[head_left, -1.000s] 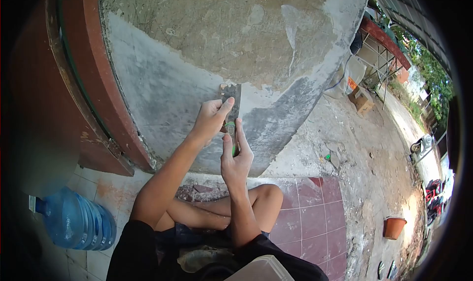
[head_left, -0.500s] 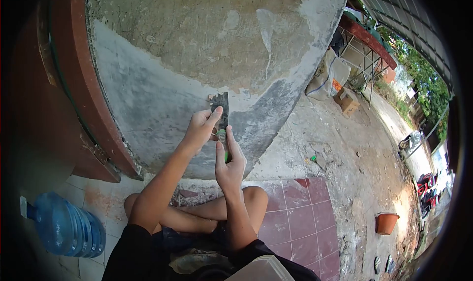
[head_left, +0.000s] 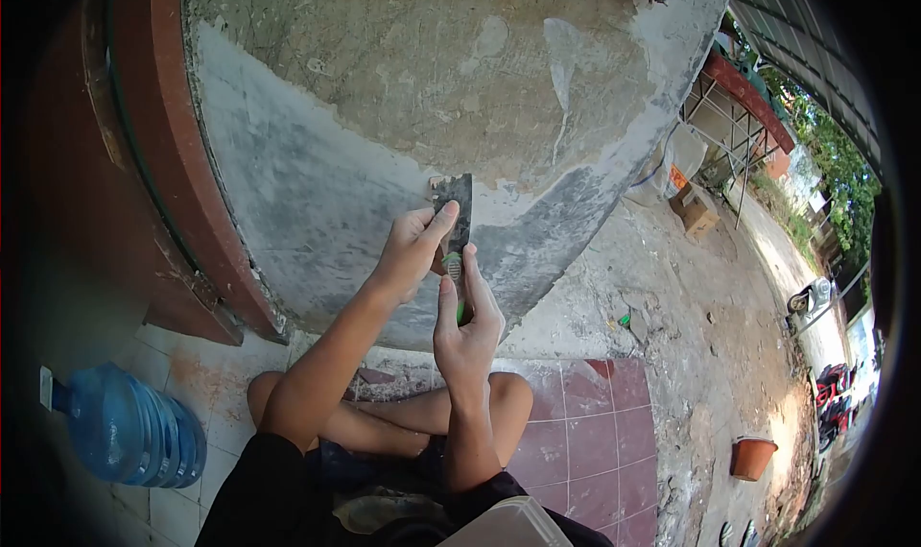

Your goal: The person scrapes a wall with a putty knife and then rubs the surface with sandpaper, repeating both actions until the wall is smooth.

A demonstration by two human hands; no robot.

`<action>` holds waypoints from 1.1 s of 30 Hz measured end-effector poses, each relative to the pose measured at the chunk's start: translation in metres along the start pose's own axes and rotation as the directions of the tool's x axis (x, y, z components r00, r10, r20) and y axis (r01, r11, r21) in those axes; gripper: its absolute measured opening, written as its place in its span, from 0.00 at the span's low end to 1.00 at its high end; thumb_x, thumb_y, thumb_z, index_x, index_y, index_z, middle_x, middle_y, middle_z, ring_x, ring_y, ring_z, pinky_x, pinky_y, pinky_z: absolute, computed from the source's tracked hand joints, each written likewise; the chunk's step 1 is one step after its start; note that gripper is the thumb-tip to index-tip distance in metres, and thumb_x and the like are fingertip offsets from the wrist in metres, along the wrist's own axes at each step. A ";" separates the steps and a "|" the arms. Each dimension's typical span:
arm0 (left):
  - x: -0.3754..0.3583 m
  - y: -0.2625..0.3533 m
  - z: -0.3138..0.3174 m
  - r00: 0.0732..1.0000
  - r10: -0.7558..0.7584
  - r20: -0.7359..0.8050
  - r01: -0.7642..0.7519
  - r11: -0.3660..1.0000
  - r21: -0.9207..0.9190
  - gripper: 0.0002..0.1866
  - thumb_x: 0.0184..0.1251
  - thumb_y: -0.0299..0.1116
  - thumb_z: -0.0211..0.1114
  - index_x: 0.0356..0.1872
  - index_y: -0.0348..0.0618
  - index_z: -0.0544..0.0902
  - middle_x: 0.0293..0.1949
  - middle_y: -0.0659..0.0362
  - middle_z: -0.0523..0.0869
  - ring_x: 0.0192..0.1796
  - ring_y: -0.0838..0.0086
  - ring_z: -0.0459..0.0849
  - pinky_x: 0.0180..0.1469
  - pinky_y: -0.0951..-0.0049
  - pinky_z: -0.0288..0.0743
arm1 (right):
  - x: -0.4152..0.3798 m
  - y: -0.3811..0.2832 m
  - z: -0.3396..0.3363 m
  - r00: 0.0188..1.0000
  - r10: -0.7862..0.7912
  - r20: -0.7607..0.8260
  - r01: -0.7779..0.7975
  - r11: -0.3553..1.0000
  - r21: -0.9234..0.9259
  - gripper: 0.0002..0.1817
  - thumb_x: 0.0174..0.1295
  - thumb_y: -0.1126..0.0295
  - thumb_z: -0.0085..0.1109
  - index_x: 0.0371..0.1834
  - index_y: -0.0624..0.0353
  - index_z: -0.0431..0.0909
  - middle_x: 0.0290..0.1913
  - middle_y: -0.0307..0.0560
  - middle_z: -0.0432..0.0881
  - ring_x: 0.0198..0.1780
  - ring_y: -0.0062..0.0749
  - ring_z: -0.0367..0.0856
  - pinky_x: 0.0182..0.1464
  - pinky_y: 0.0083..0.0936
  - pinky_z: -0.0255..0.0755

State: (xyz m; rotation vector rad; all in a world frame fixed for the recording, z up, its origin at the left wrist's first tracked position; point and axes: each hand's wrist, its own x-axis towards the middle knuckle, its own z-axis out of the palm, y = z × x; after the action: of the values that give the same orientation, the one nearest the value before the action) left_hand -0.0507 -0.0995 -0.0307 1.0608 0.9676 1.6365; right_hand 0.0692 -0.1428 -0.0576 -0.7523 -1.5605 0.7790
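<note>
A scraper [head_left: 463, 213] with a dark, worn metal blade and a green and grey handle is held up in front of the wall [head_left: 317, 154]. My left hand [head_left: 414, 251] pinches the blade's left side between thumb and fingers. Round the green handle, my right hand [head_left: 470, 319] is closed, its fingers pointing up along the tool. Part of the handle is hidden by the fingers. Behind the blade, the wall shows grey smoothed plaster below and rough brownish plaster above.
A blue water bottle [head_left: 134, 427] lies on white tiles at the lower left. Maroon tiles [head_left: 595, 432] are at the right of my crossed legs. Farther right are an orange bucket [head_left: 753, 459], a cardboard box [head_left: 695, 211] and a parked motorbike [head_left: 811, 300].
The view has shifted, so the wall and both hands appear slightly farther right. The grip on the scraper looks nearly the same.
</note>
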 end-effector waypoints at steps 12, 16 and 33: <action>0.005 -0.009 -0.012 0.999 -0.033 0.025 0.030 0.995 0.093 0.20 0.77 0.51 0.58 0.32 0.45 0.80 0.25 0.66 0.81 0.24 0.85 0.78 0.22 0.81 0.72 | -0.005 0.003 0.000 1.000 -0.017 0.018 0.017 1.000 0.006 0.25 0.71 0.79 0.55 0.70 0.74 0.66 0.65 0.62 0.77 0.62 0.32 0.78 0.63 0.26 0.70; 0.006 -0.007 -0.017 0.998 -0.036 0.056 0.029 0.993 0.117 0.21 0.76 0.52 0.59 0.31 0.45 0.81 0.25 0.65 0.81 0.23 0.84 0.78 0.21 0.80 0.72 | -0.007 -0.003 0.004 0.999 -0.032 0.006 0.033 0.999 -0.005 0.25 0.71 0.78 0.54 0.71 0.74 0.66 0.65 0.61 0.78 0.62 0.32 0.78 0.63 0.25 0.70; 0.006 -0.005 -0.001 0.997 0.052 -0.049 -0.043 0.985 0.169 0.26 0.76 0.49 0.60 0.22 0.38 0.74 0.19 0.67 0.71 0.20 0.84 0.71 0.17 0.76 0.71 | 0.003 0.000 -0.003 0.984 0.175 0.041 -0.178 0.980 0.092 0.25 0.71 0.78 0.53 0.71 0.71 0.67 0.57 0.60 0.83 0.57 0.30 0.82 0.59 0.25 0.73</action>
State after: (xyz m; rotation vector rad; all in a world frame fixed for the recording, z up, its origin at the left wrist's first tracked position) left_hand -0.0511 -0.0927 -0.0340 1.1652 1.1393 1.6513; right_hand 0.0716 -0.1398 -0.0553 -0.8192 -1.4885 0.9941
